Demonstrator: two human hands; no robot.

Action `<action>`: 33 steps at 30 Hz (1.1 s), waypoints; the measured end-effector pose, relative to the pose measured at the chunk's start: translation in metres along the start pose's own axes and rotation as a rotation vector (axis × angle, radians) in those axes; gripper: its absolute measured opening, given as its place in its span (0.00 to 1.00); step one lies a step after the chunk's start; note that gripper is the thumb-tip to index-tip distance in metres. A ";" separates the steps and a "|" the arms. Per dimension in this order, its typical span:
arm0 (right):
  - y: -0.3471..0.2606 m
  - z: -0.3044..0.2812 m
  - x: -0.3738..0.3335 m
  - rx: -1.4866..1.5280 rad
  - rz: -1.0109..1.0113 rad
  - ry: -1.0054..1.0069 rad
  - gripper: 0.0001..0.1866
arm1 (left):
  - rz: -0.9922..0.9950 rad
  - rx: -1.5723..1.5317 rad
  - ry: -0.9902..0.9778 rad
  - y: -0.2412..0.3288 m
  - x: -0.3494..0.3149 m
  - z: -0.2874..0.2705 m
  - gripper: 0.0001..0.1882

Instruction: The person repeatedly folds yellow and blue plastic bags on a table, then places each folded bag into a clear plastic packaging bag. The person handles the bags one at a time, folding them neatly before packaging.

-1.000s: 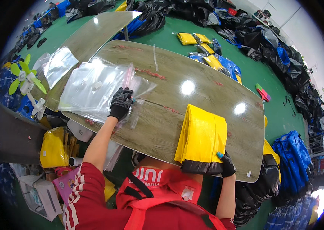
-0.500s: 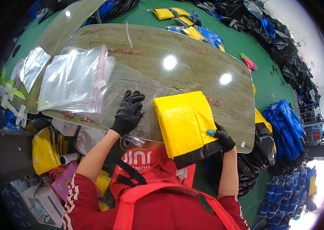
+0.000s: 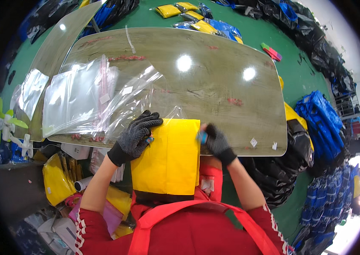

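The bundle (image 3: 167, 157) is placed at the table's (image 3: 214, 102) near edge, its lower part extended past it. It is flanked by 2 hands: the left (image 3: 136, 136) is laid on its far left corner, the right (image 3: 214, 142) is held at its right edge. To their left, bags (image 3: 73, 93) are stacked on the table, overlapped at the right by a loose bag (image 3: 139, 91). At the near right, 2 scraps (image 3: 253, 142) are seen. Packs (image 3: 204, 26) are spread on the floor (image 3: 248, 29) behind the table.
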State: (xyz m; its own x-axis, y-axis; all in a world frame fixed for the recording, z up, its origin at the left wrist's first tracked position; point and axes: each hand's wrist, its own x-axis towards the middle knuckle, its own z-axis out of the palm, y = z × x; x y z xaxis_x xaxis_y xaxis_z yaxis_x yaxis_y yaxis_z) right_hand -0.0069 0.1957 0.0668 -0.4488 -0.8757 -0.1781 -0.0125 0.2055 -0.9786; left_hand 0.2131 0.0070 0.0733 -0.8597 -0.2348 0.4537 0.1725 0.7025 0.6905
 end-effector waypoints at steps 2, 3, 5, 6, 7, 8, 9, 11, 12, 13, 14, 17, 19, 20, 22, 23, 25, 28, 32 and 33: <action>0.007 -0.006 0.029 0.021 0.259 0.053 0.23 | 0.013 0.056 -0.043 0.012 0.002 -0.003 0.04; 0.010 -0.011 0.042 -0.083 0.261 -0.116 0.26 | 0.050 0.099 -0.059 0.016 0.003 -0.003 0.06; 0.009 -0.021 0.058 -0.133 0.291 -0.405 0.24 | 0.005 0.160 -0.101 0.022 0.002 -0.003 0.06; 0.007 -0.024 0.061 -0.113 0.262 -0.343 0.24 | 0.007 0.242 -0.119 0.025 0.001 -0.002 0.06; 0.006 -0.028 0.059 -0.056 0.161 -0.286 0.23 | -0.003 0.319 -0.120 0.027 -0.001 0.000 0.06; 0.004 -0.028 0.054 -0.009 0.024 -0.309 0.23 | -0.002 0.407 -0.115 0.028 -0.003 0.001 0.07; 0.002 -0.029 0.045 -0.017 0.074 -0.202 0.23 | -0.045 0.429 -0.106 0.030 -0.007 0.004 0.11; 0.000 -0.028 0.021 -0.076 0.133 -0.098 0.22 | -0.035 0.437 -0.023 0.033 -0.013 0.011 0.17; 0.001 -0.027 0.011 0.024 0.277 -0.011 0.21 | -0.057 0.440 -0.046 0.033 -0.016 0.014 0.23; 0.001 -0.028 -0.002 0.112 0.238 -0.115 0.21 | -0.091 0.446 -0.056 0.033 -0.020 0.019 0.24; 0.004 -0.028 -0.009 0.165 0.230 -0.166 0.20 | -0.115 0.441 -0.062 0.032 -0.024 0.025 0.25; 0.014 -0.030 -0.022 0.218 0.197 -0.185 0.23 | -0.243 0.307 0.246 0.023 -0.034 0.041 0.27; 0.023 -0.028 -0.020 0.329 0.064 -0.157 0.26 | -0.453 0.059 0.557 0.013 -0.040 0.048 0.27; 0.028 -0.024 -0.017 0.331 0.041 -0.129 0.22 | -0.771 -0.222 0.669 0.009 -0.044 0.049 0.27; 0.038 -0.014 -0.013 0.136 -0.012 -0.004 0.21 | -0.826 -0.494 0.704 0.000 -0.049 0.048 0.28; 0.043 -0.010 -0.012 0.066 -0.064 0.005 0.20 | -0.954 -0.590 0.722 -0.003 -0.051 0.046 0.28; 0.049 -0.001 -0.012 0.019 -0.054 0.134 0.14 | -0.948 -0.674 0.679 -0.004 -0.053 0.039 0.26; 0.053 0.006 -0.013 0.298 -0.150 0.306 0.14 | -1.019 -0.973 0.562 0.002 -0.051 0.030 0.22; 0.045 -0.009 -0.008 0.163 -0.176 0.165 0.12 | -1.089 -1.113 0.467 0.017 -0.044 0.026 0.18; 0.042 -0.013 -0.006 0.183 -0.114 0.184 0.12 | -1.043 -1.093 0.427 0.019 -0.042 0.028 0.18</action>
State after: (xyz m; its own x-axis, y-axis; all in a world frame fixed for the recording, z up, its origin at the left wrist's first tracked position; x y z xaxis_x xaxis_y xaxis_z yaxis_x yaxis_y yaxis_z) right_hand -0.0162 0.2152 0.0278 -0.6087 -0.7911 -0.0605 0.0822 0.0130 -0.9965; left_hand 0.2394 0.0488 0.0519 -0.6557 -0.5854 -0.4768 0.0260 -0.6486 0.7607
